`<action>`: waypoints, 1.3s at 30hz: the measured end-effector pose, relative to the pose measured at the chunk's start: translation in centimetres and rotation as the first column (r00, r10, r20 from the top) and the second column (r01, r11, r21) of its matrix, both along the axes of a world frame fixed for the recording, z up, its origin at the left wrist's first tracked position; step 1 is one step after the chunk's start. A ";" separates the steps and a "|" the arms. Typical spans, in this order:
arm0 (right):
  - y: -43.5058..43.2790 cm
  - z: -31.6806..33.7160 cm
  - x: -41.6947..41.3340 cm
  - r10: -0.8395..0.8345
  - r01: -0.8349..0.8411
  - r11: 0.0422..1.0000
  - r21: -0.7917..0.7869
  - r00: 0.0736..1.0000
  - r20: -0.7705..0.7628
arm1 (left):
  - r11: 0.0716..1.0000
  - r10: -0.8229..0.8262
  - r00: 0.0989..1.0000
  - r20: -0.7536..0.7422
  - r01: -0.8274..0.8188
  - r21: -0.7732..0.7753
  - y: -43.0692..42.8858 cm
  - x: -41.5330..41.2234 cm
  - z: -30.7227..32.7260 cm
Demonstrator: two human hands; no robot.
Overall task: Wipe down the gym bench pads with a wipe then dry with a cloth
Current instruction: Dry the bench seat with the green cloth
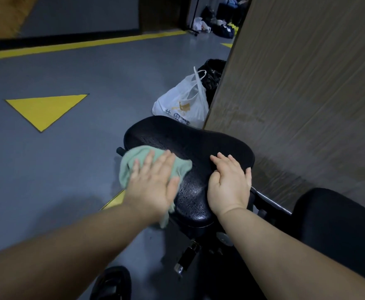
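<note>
Cloth [132, 164] on the seat pad [190, 137] lies half hidden under the left hand [153, 182], fingers [150, 159] flat, close-set; right hand [229, 182] rests alongside, fingers likewise flat.

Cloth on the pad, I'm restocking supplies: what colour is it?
The cloth is pale mint green, seen in the head view.

Dim, bluish indoor light. Soft sheen on the black seat pad [191, 191]; the left hand [153, 182] is motion-blurred; straight lines bow toward the frame edges.

Left grip [153, 182], right grip [229, 184], apparently flat
</note>
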State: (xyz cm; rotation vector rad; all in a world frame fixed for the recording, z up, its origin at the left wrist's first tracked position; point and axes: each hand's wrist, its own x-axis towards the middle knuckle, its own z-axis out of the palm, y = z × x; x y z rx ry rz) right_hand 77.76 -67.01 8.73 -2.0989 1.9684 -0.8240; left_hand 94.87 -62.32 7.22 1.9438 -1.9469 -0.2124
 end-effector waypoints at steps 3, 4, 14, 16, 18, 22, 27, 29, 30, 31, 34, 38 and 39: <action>0.1 -0.1 -0.1 0.001 -0.001 1.000 -0.004 1.000 0.012 | 0.981 -0.154 0.987 0.037 0.157 -0.116 3.4 -2.1 -1.2; 0.2 -0.1 -0.1 0.005 -0.005 1.000 -0.004 1.000 0.011 | 0.978 -0.172 0.984 0.041 0.175 -0.114 4.1 -2.6 -1.4; 0.2 0.1 -0.2 0.023 -0.024 1.000 0.001 0.998 0.051 | 0.991 -0.074 0.995 -0.068 0.065 -0.113 1.1 -0.1 -1.5; 0.1 0.2 -0.2 0.020 -0.019 1.000 -0.002 0.999 0.046 | 1.000 0.026 0.994 -0.104 -0.026 -0.003 -1.2 1.7 -1.3; 0.1 0.2 -0.2 0.015 -0.015 1.000 0.001 0.999 0.040 | 0.988 0.123 0.986 -0.114 -0.111 0.107 -3.5 3.9 -1.0; 0.1 0.0 -0.1 0.014 -0.013 1.000 -0.009 0.999 0.034 | 0.963 0.230 0.971 -0.072 -0.217 0.159 -7.0 7.2 -0.6; 0.0 -0.3 -0.2 0.007 -0.005 0.999 -0.040 0.999 0.049 | 0.943 0.303 0.952 -0.039 -0.294 0.155 -8.0 7.1 -0.3; 0.0 -0.4 -0.1 0.002 0.001 0.999 -0.050 0.999 0.055 | 0.959 0.246 0.969 -0.006 -0.243 0.149 -6.9 5.8 0.0; 0.0 -0.4 -0.1 0.001 0.002 0.999 -0.053 0.998 0.057 | 0.970 0.195 0.981 0.017 -0.195 0.142 -5.9 5.0 0.0; 0.0 -0.4 0.0 -0.001 0.004 0.999 -0.054 0.998 0.058 | 0.981 0.133 0.990 0.038 -0.136 0.135 -5.0 4.1 0.0; 0.1 -0.3 0.0 0.001 0.001 0.999 -0.042 0.999 0.050 | 0.993 -0.025 0.998 0.052 0.019 0.113 -2.0 1.5 0.5; 0.3 -0.3 -0.2 0.005 -0.003 0.999 -0.040 0.998 0.060 | 0.975 -0.203 0.966 0.161 0.215 -0.061 1.9 -1.5 0.3; 0.4 -0.2 -0.2 0.008 -0.005 0.999 -0.041 0.998 0.067 | 0.965 -0.235 0.955 0.179 0.252 -0.075 2.4 -1.8 0.1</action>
